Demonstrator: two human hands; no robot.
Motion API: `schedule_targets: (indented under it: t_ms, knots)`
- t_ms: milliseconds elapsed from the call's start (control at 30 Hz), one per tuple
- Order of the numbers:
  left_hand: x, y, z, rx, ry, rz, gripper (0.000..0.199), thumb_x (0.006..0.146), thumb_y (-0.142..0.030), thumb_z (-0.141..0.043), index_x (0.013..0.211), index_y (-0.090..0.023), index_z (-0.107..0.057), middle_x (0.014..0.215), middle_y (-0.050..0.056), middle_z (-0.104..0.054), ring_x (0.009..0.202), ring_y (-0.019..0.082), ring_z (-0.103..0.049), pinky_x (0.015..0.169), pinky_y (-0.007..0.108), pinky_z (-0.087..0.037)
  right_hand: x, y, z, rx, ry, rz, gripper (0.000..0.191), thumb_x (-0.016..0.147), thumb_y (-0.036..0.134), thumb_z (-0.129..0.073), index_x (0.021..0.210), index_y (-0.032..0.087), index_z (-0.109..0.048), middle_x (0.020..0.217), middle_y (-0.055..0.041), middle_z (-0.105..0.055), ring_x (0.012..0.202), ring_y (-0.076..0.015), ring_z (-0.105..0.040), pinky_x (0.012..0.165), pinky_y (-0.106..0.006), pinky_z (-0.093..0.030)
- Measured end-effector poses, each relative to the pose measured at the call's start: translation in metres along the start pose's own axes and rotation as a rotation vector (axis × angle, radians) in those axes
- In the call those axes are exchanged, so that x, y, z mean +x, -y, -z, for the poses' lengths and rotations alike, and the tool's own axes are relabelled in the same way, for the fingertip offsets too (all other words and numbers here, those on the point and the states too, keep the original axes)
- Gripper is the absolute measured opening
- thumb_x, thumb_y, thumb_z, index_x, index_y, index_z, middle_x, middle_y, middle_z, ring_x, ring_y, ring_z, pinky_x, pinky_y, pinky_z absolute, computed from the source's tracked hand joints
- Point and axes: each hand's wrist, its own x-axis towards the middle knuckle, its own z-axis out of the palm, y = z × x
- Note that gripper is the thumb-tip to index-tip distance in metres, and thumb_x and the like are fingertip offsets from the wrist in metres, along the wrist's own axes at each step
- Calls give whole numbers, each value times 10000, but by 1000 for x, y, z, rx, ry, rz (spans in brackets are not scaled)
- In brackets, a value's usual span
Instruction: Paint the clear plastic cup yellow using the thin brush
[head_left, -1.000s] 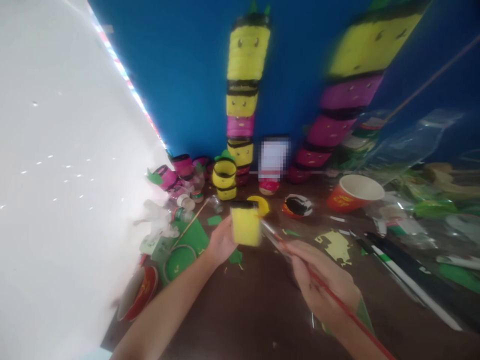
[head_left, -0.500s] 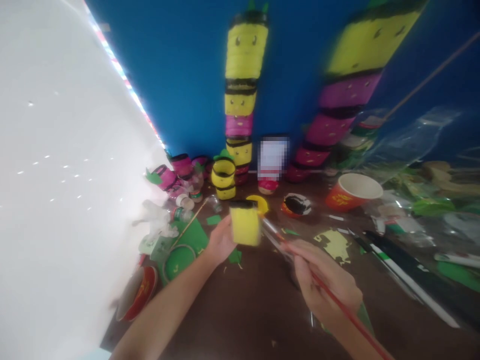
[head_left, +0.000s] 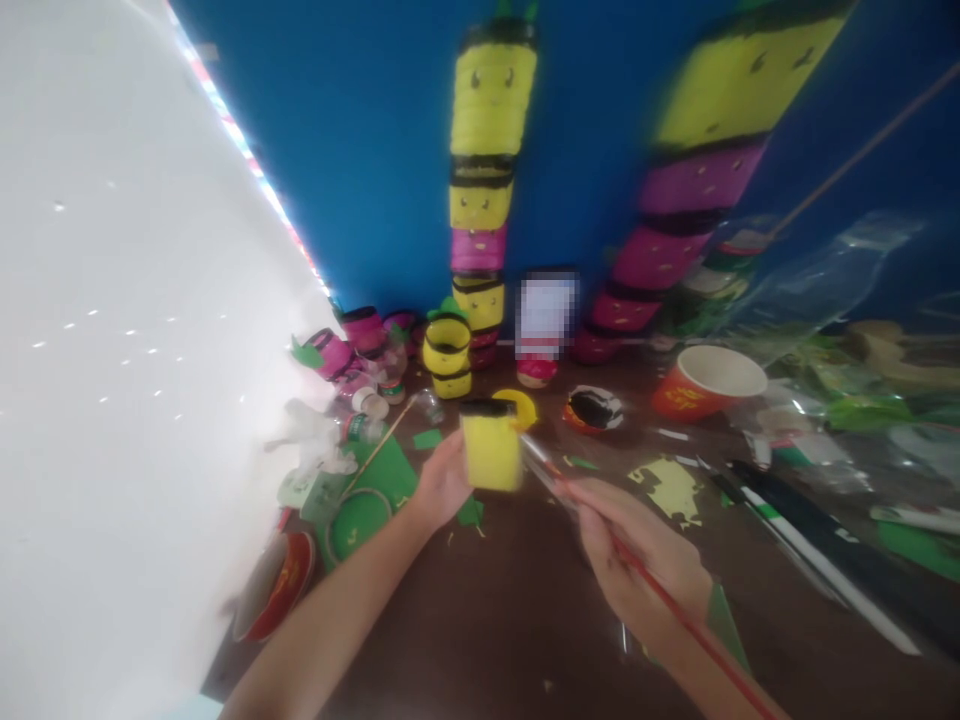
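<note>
1. A craft-making corner; home or school, I cannot tell.
2. Painting gear shows it: a long red-handled paintbrush [head_left: 664,594], a shallow round yellow dish [head_left: 529,408] and a low red paper bowl [head_left: 583,424] of black paint [head_left: 591,408].
3. Flat green paper scraps [head_left: 427,439] litter the dark brown tabletop [head_left: 465,630].
4. Before the flat blue wall [head_left: 360,150] stands a tall column of yellow, pink and black cylindrical painted containers [head_left: 491,110] with faces.

The left hand [head_left: 442,485] holds a black-rimmed yellow container [head_left: 491,452]; the right hand [head_left: 652,545] grips a red-handled brush [head_left: 664,597]. Farther right stands an orange paper cup [head_left: 681,397]; far off, a blue wall [head_left: 360,150].
</note>
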Motion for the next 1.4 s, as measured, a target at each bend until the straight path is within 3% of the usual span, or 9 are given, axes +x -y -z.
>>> schedule_targets:
  t_ms: [300,467,700,867,1033,1267,1400]
  knots:
    - [1,-1,1,-20,8,-28,313,843,-318,-461,1020,-128,-635,998,91,-695,1047,266,-595,928,391,-416,2,-4,-1,96,51,51,205,805,77,-505,910,216,-615,795,-3,-692,760,-119,-661,737,-225,-539]
    - [5,-2,4,-85,-81,-30,305,876,-297,-414,1005,-141,-642,923,55,-711,908,193,-642,860,315,-445,1,-5,1,167,108,64,201,793,65,-502,867,208,-622,730,-3,-671,688,-114,-645,671,-228,-532]
    - [6,-4,2,-123,-103,-34,327,875,-308,-398,1038,-134,-621,1078,78,-671,1019,218,-605,921,356,-429,-4,-7,6,233,-21,111,218,787,54,-462,817,203,-619,692,-11,-650,709,-146,-635,719,-299,-531]
    - [5,-2,4,-88,-80,-24,326,878,-307,-404,1014,-123,-635,953,77,-703,913,198,-640,849,310,-453,0,-3,2,171,45,65,237,797,61,-478,921,203,-621,790,-32,-684,801,-157,-649,746,-286,-536]
    - [6,-1,5,-77,-135,-33,293,868,-292,-427,1010,-141,-633,931,66,-704,914,200,-640,853,317,-453,-2,-6,6,284,122,112,208,791,62,-474,838,200,-623,687,-17,-647,702,-144,-627,663,-277,-529]
    - [6,-3,1,-105,-131,-34,330,875,-306,-408,1075,-138,-608,1012,75,-686,972,210,-623,892,348,-451,-3,-7,6,246,-27,151,267,778,37,-450,894,196,-631,742,-24,-663,744,-154,-634,754,-319,-524]
    - [6,-3,1,-102,-109,-38,318,882,-289,-392,1044,-141,-622,984,62,-695,925,188,-636,856,313,-463,0,-3,5,259,90,111,251,775,31,-462,871,191,-631,740,-27,-664,738,-146,-635,695,-283,-528]
